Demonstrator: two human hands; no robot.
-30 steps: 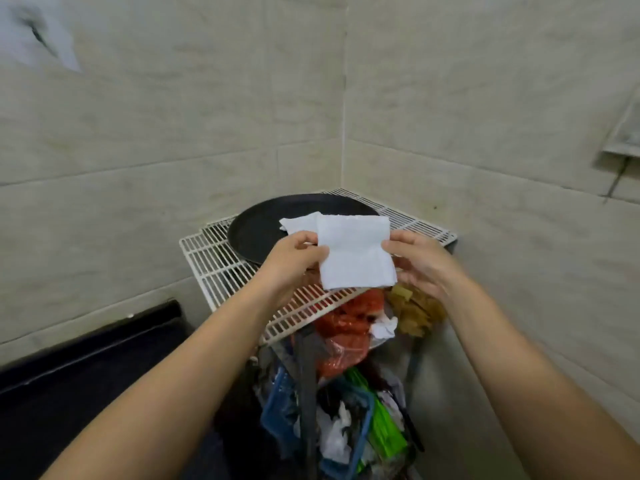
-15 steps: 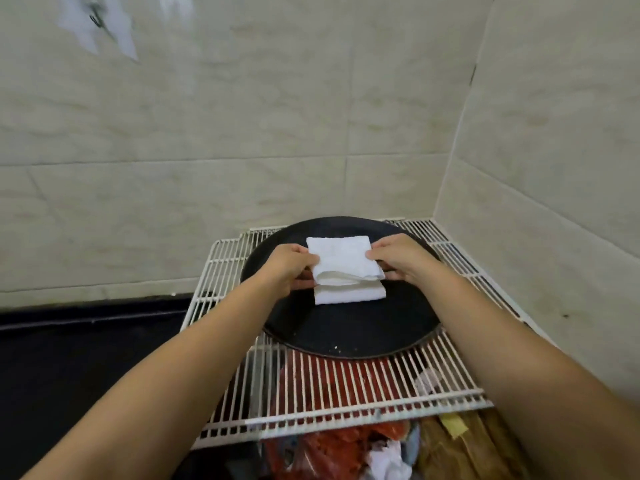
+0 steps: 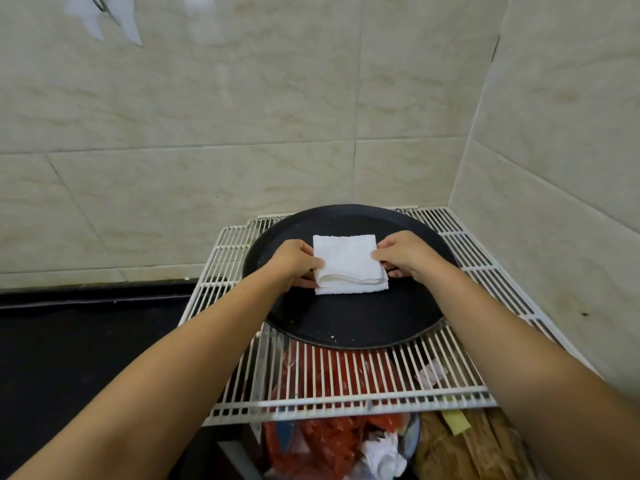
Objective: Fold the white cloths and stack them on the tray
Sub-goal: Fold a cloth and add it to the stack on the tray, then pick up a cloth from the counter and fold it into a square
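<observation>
White wire-grid rack shelf [image 3: 346, 386] in tiled wall corner: carries one round black flat tray [image 3: 349, 323], set toward the rear. Tray contents: folded white cloths [image 3: 348, 266], stacked, upper piece on a lower one whose front edge shows beneath. Left hand [image 3: 294, 263] pinches the upper cloth's left edge, right hand [image 3: 403, 254] its right edge, fingers curled. Under rack: red plastic bag [image 3: 325, 441], crumpled white paper [image 3: 384, 455], brown bundle [image 3: 467, 448]

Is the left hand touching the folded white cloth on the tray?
Touching. The head view shows the left hand pinching the left edge of the folded white cloth, thumb on top, over the black tray.
</observation>
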